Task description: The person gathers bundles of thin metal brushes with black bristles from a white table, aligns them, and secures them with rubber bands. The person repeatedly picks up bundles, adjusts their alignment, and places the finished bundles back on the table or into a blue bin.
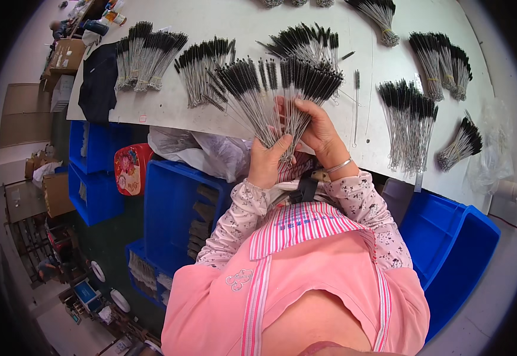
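Between both hands I hold a fanned bunch of wire-handled brushes with black bristle tips pointing away from me. My left hand is wrapped round the lower wire ends. On the right side of the fan, my right hand grips the brushes, its thumb lying across the wires. Just beyond the fan lies a loose pile of similar brushes. A single brush rests on the white table to the right of my right hand. Left of the fan spreads another loose group of brushes.
Tied brush bundles sit at the table's left; more bundles lie at its right. Blue crates stand below the table's near edge, with a red container beside them. Clear plastic hangs at the right edge of the white table.
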`<action>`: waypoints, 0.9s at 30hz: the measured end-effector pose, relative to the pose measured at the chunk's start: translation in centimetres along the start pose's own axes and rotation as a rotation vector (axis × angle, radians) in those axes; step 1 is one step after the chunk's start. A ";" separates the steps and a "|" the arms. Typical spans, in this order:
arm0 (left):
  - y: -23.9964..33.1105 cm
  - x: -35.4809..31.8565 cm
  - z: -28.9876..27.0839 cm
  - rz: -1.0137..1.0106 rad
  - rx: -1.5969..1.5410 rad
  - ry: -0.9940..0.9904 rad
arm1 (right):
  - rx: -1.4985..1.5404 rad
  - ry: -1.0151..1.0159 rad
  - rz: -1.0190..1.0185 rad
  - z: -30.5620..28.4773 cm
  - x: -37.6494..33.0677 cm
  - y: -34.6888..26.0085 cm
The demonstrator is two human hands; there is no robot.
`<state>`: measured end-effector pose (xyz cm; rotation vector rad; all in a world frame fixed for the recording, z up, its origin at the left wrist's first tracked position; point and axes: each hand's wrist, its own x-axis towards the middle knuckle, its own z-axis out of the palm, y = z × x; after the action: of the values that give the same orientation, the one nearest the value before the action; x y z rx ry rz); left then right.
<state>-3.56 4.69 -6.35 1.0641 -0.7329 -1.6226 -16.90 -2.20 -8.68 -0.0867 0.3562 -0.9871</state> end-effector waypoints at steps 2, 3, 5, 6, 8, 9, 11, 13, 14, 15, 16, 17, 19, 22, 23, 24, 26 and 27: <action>-0.1 -0.1 -0.1 0.007 -0.006 0.009 | 0.018 -0.016 0.017 0.3 -0.2 0.0; -0.1 -0.1 0.0 0.008 -0.004 0.013 | 0.028 -0.024 0.023 0.4 -0.3 0.0; -0.1 -0.1 -0.1 0.021 0.018 0.015 | 0.034 -0.006 0.020 0.1 -0.2 0.2; -0.2 -0.1 -0.2 0.033 0.037 0.010 | 0.035 0.004 0.015 0.3 -0.2 0.2; -0.3 -0.2 -0.5 0.027 0.113 -0.023 | -0.143 0.002 -0.082 0.8 -0.5 0.3; -0.3 -0.1 -0.9 0.010 0.171 -0.056 | -0.232 0.001 -0.135 1.1 -0.7 0.1; 0.1 -0.3 -1.3 -0.075 0.301 -0.150 | -0.314 -0.093 -0.111 0.6 -0.8 -0.2; 0.5 -0.7 -1.7 -0.214 0.445 -0.283 | -0.292 -0.257 0.016 0.9 -1.3 -0.6; 0.4 -1.0 -2.0 -0.298 0.353 -0.352 | -0.183 -0.275 0.042 1.4 -1.6 -0.1; 0.3 -1.4 -2.0 -0.327 0.293 -0.372 | -0.160 -0.263 0.086 1.2 -1.8 0.2; 0.3 -1.7 -2.0 -0.358 0.234 -0.390 | -0.137 -0.251 0.129 0.8 -1.8 0.5; 0.2 -2.0 -2.0 -0.390 0.175 -0.408 | -0.113 -0.239 0.173 0.6 -2.0 0.7; 0.0 -2.6 -2.1 -0.413 0.105 -0.438 | -0.082 -0.213 0.217 1.9 -2.7 0.9; 0.5 -3.4 -2.1 -0.481 0.029 -0.468 | -0.155 -0.194 0.232 3.6 -3.7 1.2; 0.5 -3.7 -2.0 -0.453 0.038 -0.468 | -0.169 -0.209 0.242 3.4 -3.4 1.6; 0.4 -3.9 -1.8 -0.424 0.044 -0.470 | -0.188 -0.221 0.251 3.7 -3.2 1.8; 0.0 -3.9 -3.0 -0.424 0.074 -0.538 | -0.135 -0.214 0.200 4.8 -3.7 2.2; 0.5 -3.7 -3.1 -0.398 0.093 -0.611 | -0.039 -0.278 0.253 5.4 -4.1 2.1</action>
<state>-0.24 8.22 -6.14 0.8060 -1.0455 -2.3224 -15.46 1.87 -3.01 -0.2064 0.1265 -0.7058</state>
